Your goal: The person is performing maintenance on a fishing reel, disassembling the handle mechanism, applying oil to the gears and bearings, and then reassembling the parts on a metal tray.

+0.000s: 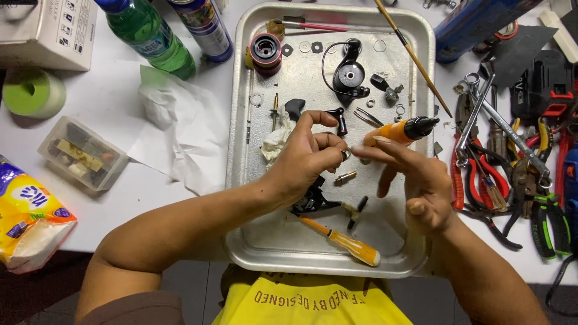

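- Right now, from the head view, a small metal ring (346, 154) is pinched between thumb and fingertips of the left hand (304, 157), held above the middle of the metal tray (241, 180).
- At the same spot, the right hand (415, 180) is met fingertip to fingertip with the left; its index finger and thumb are closed toward the ring, the other fingers loosely spread. An orange-bodied bottle with a black nozzle (402, 130) is seen just behind the right fingers; whether it is gripped or only lying there cannot be told.
- Progress, as a judgement: the stripping-down looks largely done, since a dark reel housing (349, 75), a red-and-black spool (265, 51), washers and small pins are laid out separately across the tray. Cleaning or fitting of single parts seems to be in hand, and a good deal appears left, with nothing seen put back together.
- Below the hands, a yellow-handled screwdriver (343, 241) is lying untouched near the tray's front edge, and a crumpled tissue (276, 139) is tucked by the left hand.
- Around the tray, a white table (150, 180) is seen: a green bottle (150, 36) and a spray can (205, 24) at the top, a sheet of paper (180, 129), a clear box of small parts (81, 151), and a yellow tissue pack (27, 213) on the left.
- On the right, pliers and wrenches (512, 162) are heaped together. Little of the room is shown beyond the table edge.
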